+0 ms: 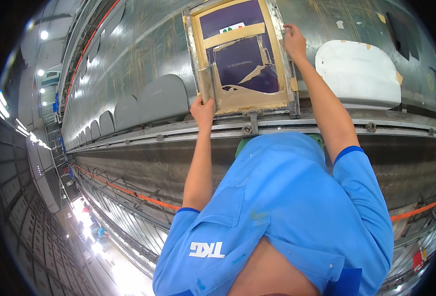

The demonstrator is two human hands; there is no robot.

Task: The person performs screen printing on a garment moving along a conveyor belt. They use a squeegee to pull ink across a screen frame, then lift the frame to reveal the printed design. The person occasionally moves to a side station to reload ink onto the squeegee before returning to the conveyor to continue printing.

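Note:
My left hand [202,111] is closed around the near end of a flat grey squeegee [206,83], which stands along the left side of a screen-printing frame [292,101]. Tan tape runs round the inside of this frame. Its dark purple mesh [237,59] has a strip of tape across it and smears of pale tan ink [247,101], mostly at the near end. At the frame's far right edge, my right hand [295,43] has its fingers bent around a small part of the rim. That part is largely hidden by the fingers.
Left of the frame, a row of grey rounded panels [161,96] lies along the long table [149,44]. A white rounded panel [358,71] lies to the right, with a dark flat piece [400,37] beyond. A metal rail [163,137] follows the table's near edge.

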